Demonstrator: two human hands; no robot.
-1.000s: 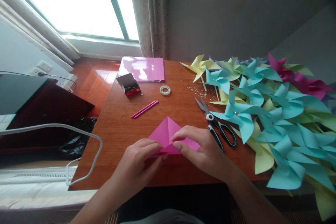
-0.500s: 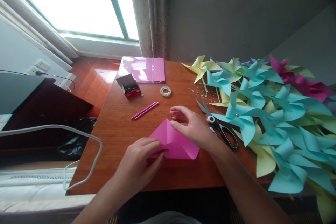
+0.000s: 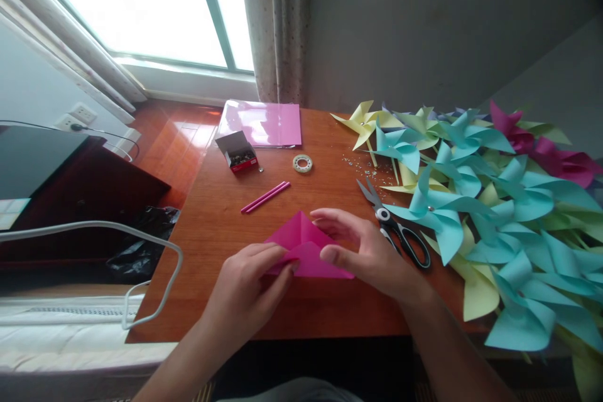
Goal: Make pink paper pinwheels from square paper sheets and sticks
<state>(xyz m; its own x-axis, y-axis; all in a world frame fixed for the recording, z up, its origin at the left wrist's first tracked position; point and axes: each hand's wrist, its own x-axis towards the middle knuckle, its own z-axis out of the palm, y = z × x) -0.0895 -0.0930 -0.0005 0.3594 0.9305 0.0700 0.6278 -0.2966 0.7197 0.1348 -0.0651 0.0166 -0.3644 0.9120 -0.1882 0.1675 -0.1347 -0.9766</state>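
A pink sheet of paper (image 3: 315, 259) is bent over near the front of the wooden table, with its far corner pointing away from me. My left hand (image 3: 257, 273) pinches its left side between thumb and fingers. On the right, my right hand (image 3: 355, 245) is curved around the paper's right side, thumb apart from the fingers, with no grip on it that I can see. Scissors (image 3: 396, 226) with black and white handles lie slightly spread just right of that hand. Two pink sticks (image 3: 266, 197) rest side by side beyond the paper.
Paper pinwheels (image 3: 471, 182), mostly turquoise and pale yellow, crowd the table's right side. Farther back are a tape roll (image 3: 302, 164), an open small box (image 3: 242, 160) of metal pieces and a pack of pink paper (image 3: 264, 124). A white cable (image 3: 176, 254) loops at the left edge.
The near part of the pink paper has folded up toward the far corner. My right hand has shifted right, its thumb coming away from that corner. The view has shifted slightly.
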